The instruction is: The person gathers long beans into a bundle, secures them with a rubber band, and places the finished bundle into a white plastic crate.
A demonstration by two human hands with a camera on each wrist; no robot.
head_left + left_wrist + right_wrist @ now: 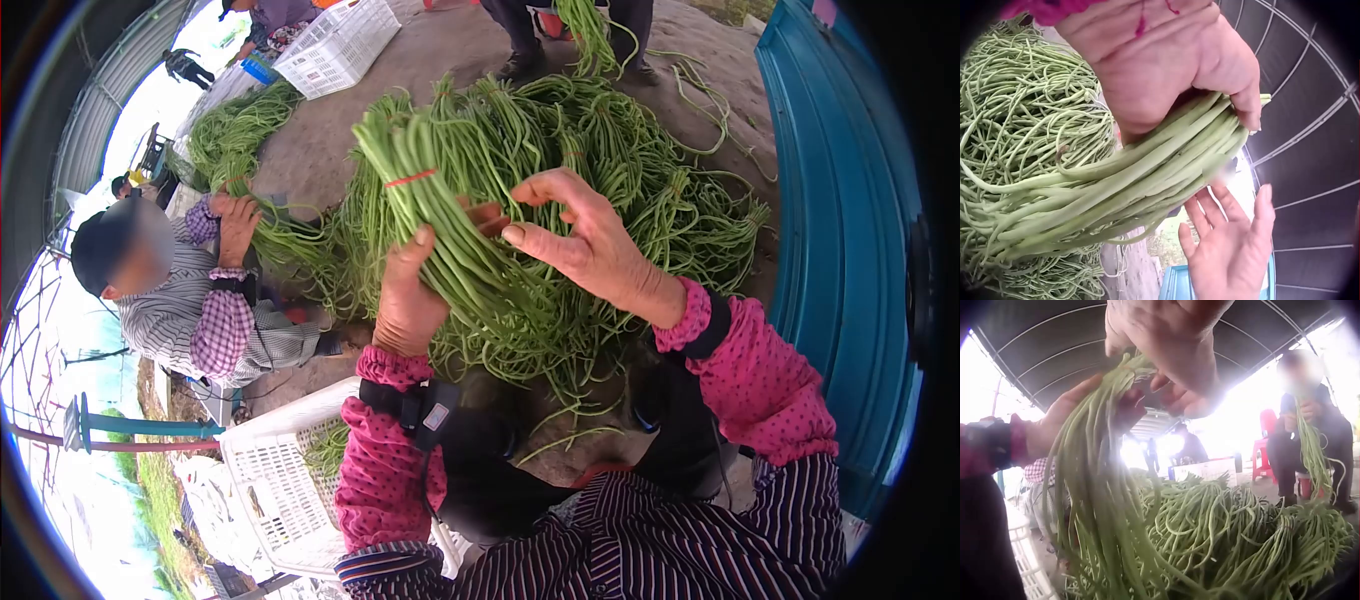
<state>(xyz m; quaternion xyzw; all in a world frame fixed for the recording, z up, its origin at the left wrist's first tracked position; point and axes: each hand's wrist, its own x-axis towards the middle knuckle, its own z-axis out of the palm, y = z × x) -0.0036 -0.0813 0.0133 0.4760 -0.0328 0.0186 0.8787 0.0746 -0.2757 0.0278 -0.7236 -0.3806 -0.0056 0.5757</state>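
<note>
My left hand (pixel 425 262) grips a thick bundle of long green beans (pixel 470 260) upright in front of me, thumb across the stems. A red rubber band (pixel 410 178) circles the bundle near its top. My right hand (pixel 560 228) is at the bundle's right side with fingers spread and loosely bent, fingertips touching the beans. In the left wrist view my left hand (pixel 1166 69) wraps the bundle (pixel 1135 181), and my right hand (pixel 1235 250) lies flat and open just below it. In the right wrist view my right hand (pixel 1166 337) is at the bundle's top end (pixel 1104 462).
A large pile of loose beans (pixel 650 170) covers the ground ahead. A white crate (pixel 275 480) stands by my left knee, another crate (pixel 340 45) lies farther off. A person in a striped shirt (pixel 190 320) works at the left. A blue wall (pixel 840 230) bounds the right.
</note>
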